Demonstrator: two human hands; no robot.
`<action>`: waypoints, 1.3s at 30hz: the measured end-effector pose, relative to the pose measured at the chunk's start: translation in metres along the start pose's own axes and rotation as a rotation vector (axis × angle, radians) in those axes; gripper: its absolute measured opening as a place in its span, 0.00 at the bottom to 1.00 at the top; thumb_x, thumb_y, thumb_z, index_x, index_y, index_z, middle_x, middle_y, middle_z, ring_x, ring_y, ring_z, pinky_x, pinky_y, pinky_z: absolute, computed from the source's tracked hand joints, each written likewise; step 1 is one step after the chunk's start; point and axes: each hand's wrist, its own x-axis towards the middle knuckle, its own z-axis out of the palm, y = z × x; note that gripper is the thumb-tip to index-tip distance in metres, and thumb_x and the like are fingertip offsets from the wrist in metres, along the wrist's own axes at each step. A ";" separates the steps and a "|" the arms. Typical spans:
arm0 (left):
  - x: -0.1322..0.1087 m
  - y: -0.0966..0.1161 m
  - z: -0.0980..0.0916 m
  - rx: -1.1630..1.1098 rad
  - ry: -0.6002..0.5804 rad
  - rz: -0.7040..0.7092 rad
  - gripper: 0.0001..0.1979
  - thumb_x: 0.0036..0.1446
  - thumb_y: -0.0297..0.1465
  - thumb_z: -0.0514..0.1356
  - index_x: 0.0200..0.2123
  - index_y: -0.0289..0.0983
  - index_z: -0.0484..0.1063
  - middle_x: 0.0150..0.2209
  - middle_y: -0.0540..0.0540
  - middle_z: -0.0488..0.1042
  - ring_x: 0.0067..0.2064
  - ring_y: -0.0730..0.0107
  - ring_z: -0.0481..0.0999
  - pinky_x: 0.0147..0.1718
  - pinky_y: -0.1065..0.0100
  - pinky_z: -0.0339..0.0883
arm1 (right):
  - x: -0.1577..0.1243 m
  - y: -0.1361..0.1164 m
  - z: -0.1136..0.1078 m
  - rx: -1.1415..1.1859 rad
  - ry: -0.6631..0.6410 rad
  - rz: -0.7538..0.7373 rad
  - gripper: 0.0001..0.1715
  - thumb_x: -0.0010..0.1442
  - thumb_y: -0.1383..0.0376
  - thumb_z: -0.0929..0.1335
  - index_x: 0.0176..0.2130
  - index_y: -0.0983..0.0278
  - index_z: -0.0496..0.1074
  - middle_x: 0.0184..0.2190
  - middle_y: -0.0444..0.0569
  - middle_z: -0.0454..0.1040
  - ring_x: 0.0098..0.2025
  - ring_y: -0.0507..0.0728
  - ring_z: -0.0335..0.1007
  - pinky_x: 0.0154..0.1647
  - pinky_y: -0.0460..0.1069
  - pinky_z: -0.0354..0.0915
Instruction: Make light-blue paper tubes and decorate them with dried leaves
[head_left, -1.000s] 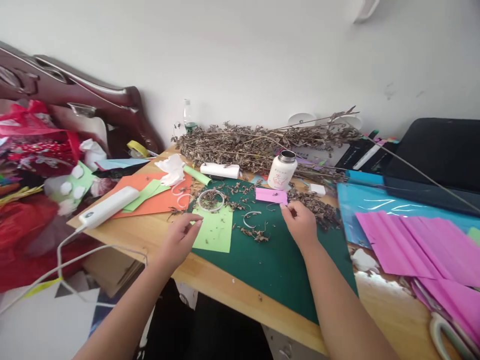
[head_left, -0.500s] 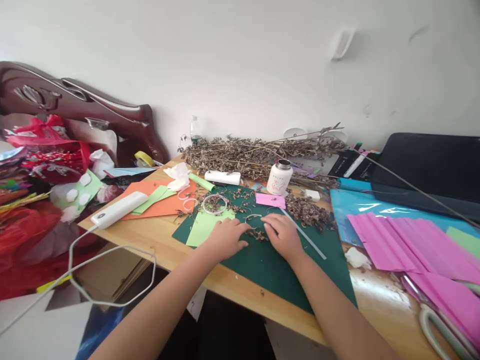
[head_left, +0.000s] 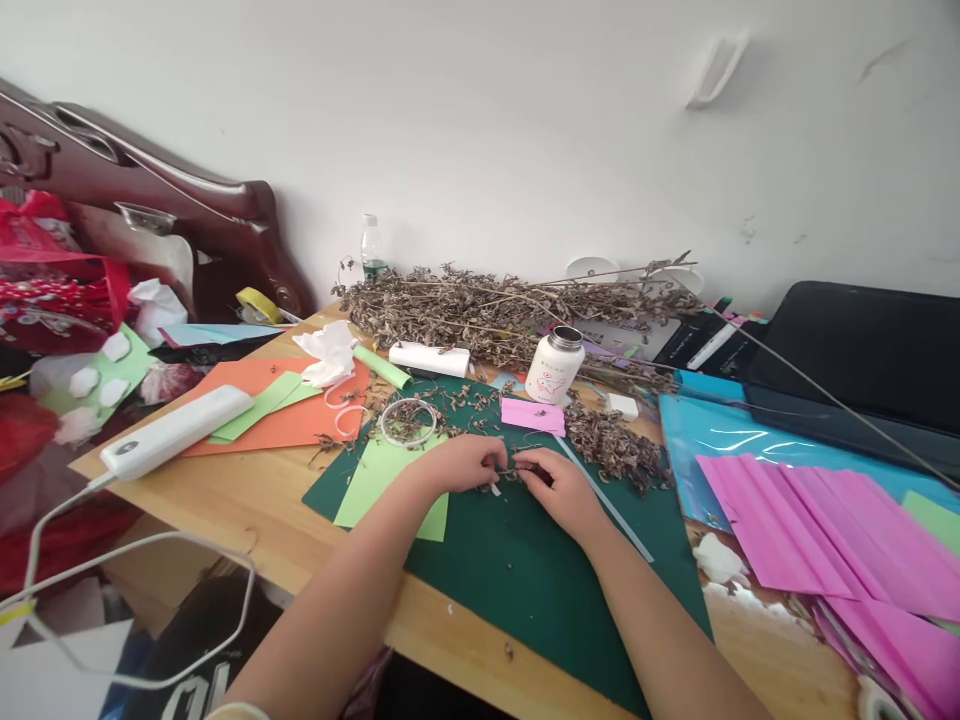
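Over the dark green cutting mat (head_left: 525, 580) my two hands are close together, fingertips almost meeting. My left hand (head_left: 466, 465) is closed with curled fingers, and a small whitish end (head_left: 495, 489) shows beneath them. The fingers of my right hand (head_left: 559, 488) are pinched together; what they hold, if anything, is too small to tell. Crumbs of dried leaf lie around the fingertips. Just beyond are a folded pink paper piece (head_left: 532, 415) and a pale translucent strip (head_left: 611, 505). A light green paper sheet (head_left: 367, 490) lies left of my left hand.
A pile of dried plant stems (head_left: 465, 305) runs along the wall. Before it stand an open white bottle (head_left: 555, 368) and crumbled dried leaves (head_left: 619, 445). A clear ring (head_left: 409, 440) and a corded white device (head_left: 176, 430) lie left; pink crepe paper (head_left: 810, 520) lies right.
My fingers have curled in from a looser spread, and the left hand's fingers have closed. The curved thin piece by the fingertips is now mostly hidden. The camera view has shifted slightly.
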 end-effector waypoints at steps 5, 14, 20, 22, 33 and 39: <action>-0.004 0.001 0.003 -0.306 0.176 0.106 0.10 0.50 0.30 0.49 0.36 0.39 0.65 0.26 0.52 0.67 0.27 0.76 0.66 0.25 0.76 0.57 | 0.001 0.008 0.003 0.298 0.055 0.201 0.16 0.50 0.65 0.62 0.42 0.61 0.63 0.33 0.48 0.69 0.30 0.52 0.66 0.30 0.49 0.65; 0.005 0.007 0.013 -0.286 0.265 0.117 0.10 0.49 0.30 0.51 0.36 0.40 0.67 0.28 0.52 0.69 0.30 0.74 0.67 0.28 0.75 0.58 | 0.000 0.008 0.002 0.547 0.099 0.277 0.19 0.49 0.64 0.63 0.44 0.59 0.58 0.37 0.48 0.68 0.26 0.50 0.67 0.26 0.48 0.64; 0.004 0.007 0.014 -0.188 0.311 0.130 0.09 0.51 0.31 0.49 0.27 0.38 0.68 0.27 0.51 0.70 0.30 0.74 0.66 0.27 0.75 0.57 | -0.002 0.006 0.001 0.467 0.106 0.241 0.15 0.50 0.64 0.62 0.41 0.60 0.63 0.31 0.46 0.69 0.24 0.49 0.65 0.25 0.47 0.63; 0.004 0.006 0.014 -0.125 0.312 0.146 0.11 0.52 0.32 0.47 0.25 0.37 0.67 0.26 0.51 0.69 0.30 0.74 0.66 0.27 0.74 0.56 | -0.002 0.004 0.000 0.445 0.112 0.250 0.15 0.49 0.64 0.62 0.40 0.61 0.64 0.30 0.46 0.69 0.24 0.49 0.65 0.25 0.47 0.63; 0.002 0.007 0.013 -0.082 0.300 0.141 0.08 0.49 0.33 0.50 0.22 0.37 0.63 0.23 0.52 0.66 0.26 0.75 0.63 0.23 0.75 0.54 | 0.001 0.006 0.001 0.627 0.258 0.323 0.10 0.48 0.62 0.64 0.34 0.62 0.64 0.28 0.45 0.70 0.21 0.48 0.64 0.21 0.45 0.60; 0.005 0.004 0.017 -0.063 0.442 -0.073 0.03 0.48 0.29 0.50 0.27 0.39 0.62 0.26 0.53 0.67 0.27 0.74 0.65 0.21 0.74 0.55 | 0.000 0.005 0.001 0.798 0.313 0.376 0.15 0.49 0.60 0.64 0.38 0.61 0.61 0.35 0.47 0.69 0.21 0.48 0.65 0.22 0.46 0.62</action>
